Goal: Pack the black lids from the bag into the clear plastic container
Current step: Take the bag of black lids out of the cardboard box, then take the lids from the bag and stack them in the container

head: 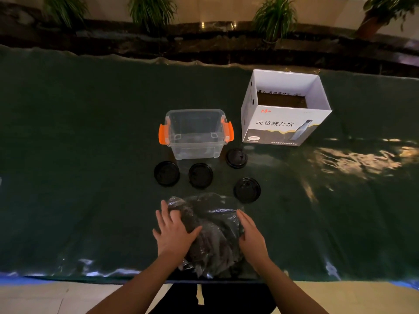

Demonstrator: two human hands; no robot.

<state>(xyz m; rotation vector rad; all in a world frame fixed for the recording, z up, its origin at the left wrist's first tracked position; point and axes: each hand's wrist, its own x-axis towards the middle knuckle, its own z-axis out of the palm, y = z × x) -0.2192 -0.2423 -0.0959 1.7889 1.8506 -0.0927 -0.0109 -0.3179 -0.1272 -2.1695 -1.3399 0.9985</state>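
Note:
A crumpled clear plastic bag point(213, 234) full of black lids lies near the table's front edge. My left hand point(173, 230) rests flat on the bag's left side with fingers spread. My right hand point(251, 234) lies against its right side, fingers straight. Several black lids lie loose on the cloth: one point(166, 173) at the left, one point(200, 175) in the middle, one point(236, 158) beside the container and one point(247, 189) at the right. Behind them stands the clear plastic container point(196, 134) with orange latches, open, with nothing visible inside.
A white cardboard box point(285, 125) with printed characters stands open at the right of the container. The table is covered by a dark green shiny cloth point(79, 155). Potted plants point(275, 17) line a dark ledge behind the table.

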